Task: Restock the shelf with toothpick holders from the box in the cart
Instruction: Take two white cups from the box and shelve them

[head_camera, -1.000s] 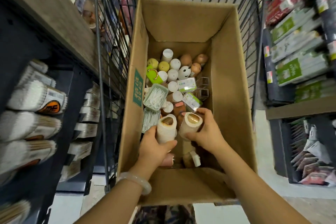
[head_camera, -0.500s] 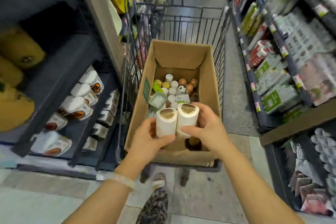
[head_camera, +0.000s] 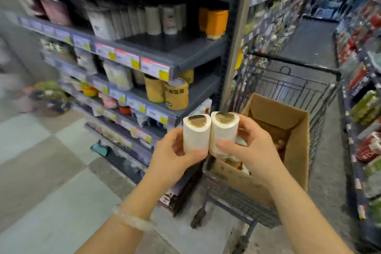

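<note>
Two white toothpick holders are held upright side by side, touching each other, in front of the shelving and above the near left corner of the box [head_camera: 292, 130]. The left toothpick holder [head_camera: 195, 135] is clasped by the left hand [head_camera: 175, 156], whose thumb is laid across its lower front while the fingers are curled behind it. The right toothpick holder [head_camera: 223, 133] is clasped by the right hand [head_camera: 251, 150] in the same way, thumb across the front, fingers wrapped round the far side. Each grip is thus closed round its own holder. A glossy brown-gold cap is seen on top of each holder. A pale bracelet [head_camera: 134, 220] is worn on the left wrist.

The open cardboard box is carried in a dark wire cart [head_camera: 288, 80], and small items are glimpsed inside it, too blurred to be told apart. To the left, a dark shelf [head_camera: 185, 55] is stocked with cylindrical containers, among them yellow canisters [head_camera: 176, 94] on the level below, near its right edge.
</note>
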`<state>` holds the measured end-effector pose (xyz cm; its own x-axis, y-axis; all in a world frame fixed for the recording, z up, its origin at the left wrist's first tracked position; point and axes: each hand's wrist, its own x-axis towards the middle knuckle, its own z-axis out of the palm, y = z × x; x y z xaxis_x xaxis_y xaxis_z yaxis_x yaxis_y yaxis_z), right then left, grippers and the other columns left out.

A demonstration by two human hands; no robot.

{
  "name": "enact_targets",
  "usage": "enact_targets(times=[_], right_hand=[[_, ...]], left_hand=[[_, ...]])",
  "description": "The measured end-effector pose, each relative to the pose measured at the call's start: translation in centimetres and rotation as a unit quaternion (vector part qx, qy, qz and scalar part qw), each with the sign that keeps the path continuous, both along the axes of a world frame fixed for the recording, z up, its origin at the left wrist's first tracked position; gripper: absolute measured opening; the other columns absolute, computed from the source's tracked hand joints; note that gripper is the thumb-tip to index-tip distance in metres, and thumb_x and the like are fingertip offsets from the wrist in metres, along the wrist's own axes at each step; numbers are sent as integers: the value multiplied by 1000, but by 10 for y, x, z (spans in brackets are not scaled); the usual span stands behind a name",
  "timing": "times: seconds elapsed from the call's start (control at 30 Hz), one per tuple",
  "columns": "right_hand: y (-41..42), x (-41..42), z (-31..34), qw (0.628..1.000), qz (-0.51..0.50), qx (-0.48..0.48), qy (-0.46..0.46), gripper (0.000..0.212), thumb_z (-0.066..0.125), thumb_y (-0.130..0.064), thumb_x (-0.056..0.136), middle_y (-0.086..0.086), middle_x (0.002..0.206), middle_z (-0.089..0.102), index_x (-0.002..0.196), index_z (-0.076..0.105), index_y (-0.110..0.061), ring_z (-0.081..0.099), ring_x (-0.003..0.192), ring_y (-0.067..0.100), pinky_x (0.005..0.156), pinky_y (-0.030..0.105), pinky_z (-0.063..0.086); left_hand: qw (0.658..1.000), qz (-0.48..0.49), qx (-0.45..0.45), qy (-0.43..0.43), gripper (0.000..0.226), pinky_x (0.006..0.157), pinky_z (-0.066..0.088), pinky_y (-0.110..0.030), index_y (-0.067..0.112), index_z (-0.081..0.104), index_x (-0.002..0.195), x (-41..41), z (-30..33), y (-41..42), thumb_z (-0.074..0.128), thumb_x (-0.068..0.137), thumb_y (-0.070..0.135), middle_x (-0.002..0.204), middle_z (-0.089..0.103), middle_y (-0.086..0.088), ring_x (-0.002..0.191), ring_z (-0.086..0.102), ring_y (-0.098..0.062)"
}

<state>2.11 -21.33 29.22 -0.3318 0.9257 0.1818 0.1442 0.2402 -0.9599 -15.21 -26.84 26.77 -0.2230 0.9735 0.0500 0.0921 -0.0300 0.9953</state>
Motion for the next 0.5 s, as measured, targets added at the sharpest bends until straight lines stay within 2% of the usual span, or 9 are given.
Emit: enact_targets(times=[0.1, 0.17, 0.23, 0.33, 0.43, 0.5], right_hand=[[-10, -56, 19, 999, 38, 22, 7, 56, 80, -4, 69, -17, 107, 66, 109, 57, -35, 61, 95, -5, 78, 13, 50], [-17, -97, 31, 997, 64, 33, 21, 56, 80, -2, 68, -11, 108, 67, 111, 58, -29, 62, 95, -2, 75, 14, 49], [-24, -142, 47, 994, 90, 48, 32, 54, 81, -4, 67, -13, 106, 67, 111, 58, -26, 62, 95, -2, 75, 12, 48], [-37, -211, 71, 990, 116, 68, 49, 50, 82, -5, 67, -17, 101, 67, 105, 59, -28, 62, 92, -5, 77, 12, 49], [-48, -281, 91, 986, 130, 78, 70, 49, 81, -6, 67, -12, 105, 69, 105, 60, -27, 64, 96, 2, 83, 23, 52], [-52, -322, 103, 984, 132, 84, 84, 48, 81, -7, 66, -14, 103, 68, 103, 60, -30, 64, 94, 0, 80, 23, 52]], left_hand=[[998, 54, 29, 3, 49, 72, 52, -15, 20, 59, 108, -50, 20, -26, 82, 68, 4, 103, 69, 9, 90, 67, -1], [996, 83, 44, 3, 53, 76, 54, -19, 22, 60, 106, -88, 35, -42, 85, 61, 12, 101, 71, 8, 92, 68, -4], [993, 104, 58, 10, 53, 78, 54, -20, 26, 61, 106, -129, 51, -57, 85, 59, 18, 102, 72, 11, 94, 67, -4], [986, 146, 82, 20, 49, 74, 53, -16, 26, 62, 104, -194, 76, -79, 84, 66, 6, 98, 72, 13, 91, 68, -3], [981, 161, 98, 48, 46, 74, 54, -18, 26, 62, 104, -258, 101, -95, 81, 67, 6, 98, 72, 15, 90, 68, -3], [979, 162, 107, 61, 44, 72, 54, -17, 28, 62, 102, -297, 116, -102, 81, 67, 8, 97, 72, 16, 89, 68, -3]])
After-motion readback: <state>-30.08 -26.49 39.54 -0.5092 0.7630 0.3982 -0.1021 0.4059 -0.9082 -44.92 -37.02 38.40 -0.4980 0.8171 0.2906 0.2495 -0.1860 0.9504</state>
